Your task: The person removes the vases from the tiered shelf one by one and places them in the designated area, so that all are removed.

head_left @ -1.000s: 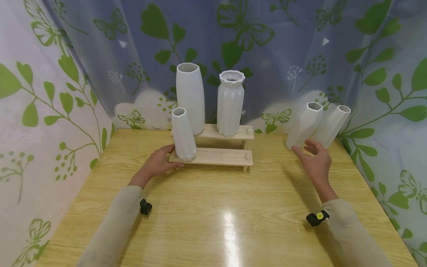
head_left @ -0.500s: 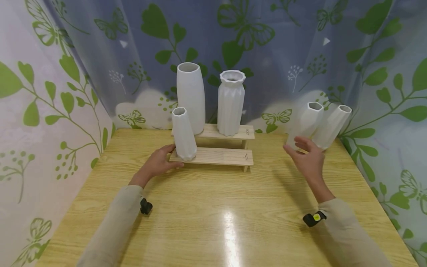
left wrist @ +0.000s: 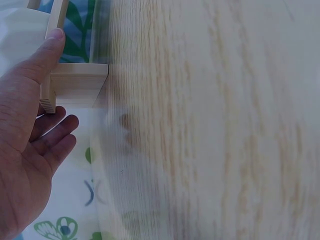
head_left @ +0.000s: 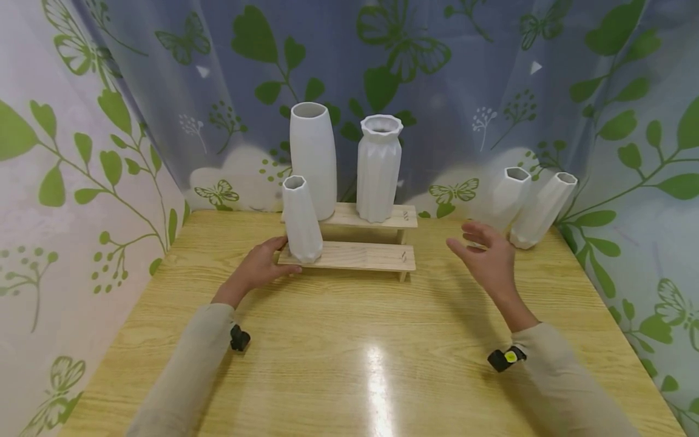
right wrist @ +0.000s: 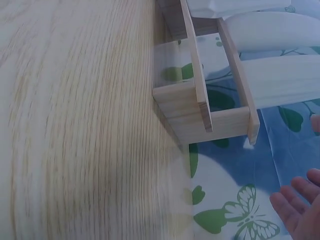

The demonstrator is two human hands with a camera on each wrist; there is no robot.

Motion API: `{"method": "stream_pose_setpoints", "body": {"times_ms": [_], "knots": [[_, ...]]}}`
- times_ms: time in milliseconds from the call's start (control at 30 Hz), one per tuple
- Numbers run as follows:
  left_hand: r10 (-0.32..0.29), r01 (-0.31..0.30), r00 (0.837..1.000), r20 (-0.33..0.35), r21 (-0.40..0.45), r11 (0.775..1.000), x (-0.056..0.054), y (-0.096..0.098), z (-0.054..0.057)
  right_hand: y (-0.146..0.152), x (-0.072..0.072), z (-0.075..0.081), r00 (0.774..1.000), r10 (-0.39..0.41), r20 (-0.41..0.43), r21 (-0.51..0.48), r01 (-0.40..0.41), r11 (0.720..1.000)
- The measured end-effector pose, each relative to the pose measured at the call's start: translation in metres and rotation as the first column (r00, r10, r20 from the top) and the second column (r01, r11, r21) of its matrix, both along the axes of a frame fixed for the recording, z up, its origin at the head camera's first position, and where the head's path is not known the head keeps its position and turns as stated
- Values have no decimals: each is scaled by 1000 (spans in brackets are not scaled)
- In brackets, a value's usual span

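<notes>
My left hand [head_left: 256,270] grips the left end of a two-step wooden shelf stand [head_left: 360,256], thumb along the front edge and fingers around the end. On the lower step, close to that hand, a small faceted white vase [head_left: 302,226] stands upright. The upper step bears a tall smooth white vase [head_left: 313,161] and a ribbed white vase with a scalloped rim [head_left: 378,173]. To the right of the stand my right hand [head_left: 488,261] is in the air, fingers spread and holding nothing. It overlaps the base of a white vase with an angular mouth [head_left: 506,195].
A slim white vase [head_left: 543,212] stands at the back right, beside the angular-mouthed one. The wood-grain table [head_left: 327,352] meets a patterned curtain [head_left: 437,91] behind. Curtains with leaves also border the left and right sides.
My right hand has moved left, away from the two vases at the back right, uncovering the slim one's base. My left hand stays on the stand.
</notes>
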State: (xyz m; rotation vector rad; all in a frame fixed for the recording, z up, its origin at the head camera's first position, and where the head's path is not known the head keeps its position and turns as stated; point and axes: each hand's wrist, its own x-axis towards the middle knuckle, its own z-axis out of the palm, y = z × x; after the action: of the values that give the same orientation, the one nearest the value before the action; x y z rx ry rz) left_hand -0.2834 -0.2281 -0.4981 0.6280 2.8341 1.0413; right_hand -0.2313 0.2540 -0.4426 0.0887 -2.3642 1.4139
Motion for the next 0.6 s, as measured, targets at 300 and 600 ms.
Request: {"method": "stream_pose_setpoints", "body": {"times_ms": [300,600], "knots": [[12,-12,1000,15,-4,1000,2,1,1,-17,3,6,991,135,-4,13,-135,991],[8,-8,1000,-2,-10,1000,1,1,1,-43,10,22,959,283,12,-39,-282,959]]}}
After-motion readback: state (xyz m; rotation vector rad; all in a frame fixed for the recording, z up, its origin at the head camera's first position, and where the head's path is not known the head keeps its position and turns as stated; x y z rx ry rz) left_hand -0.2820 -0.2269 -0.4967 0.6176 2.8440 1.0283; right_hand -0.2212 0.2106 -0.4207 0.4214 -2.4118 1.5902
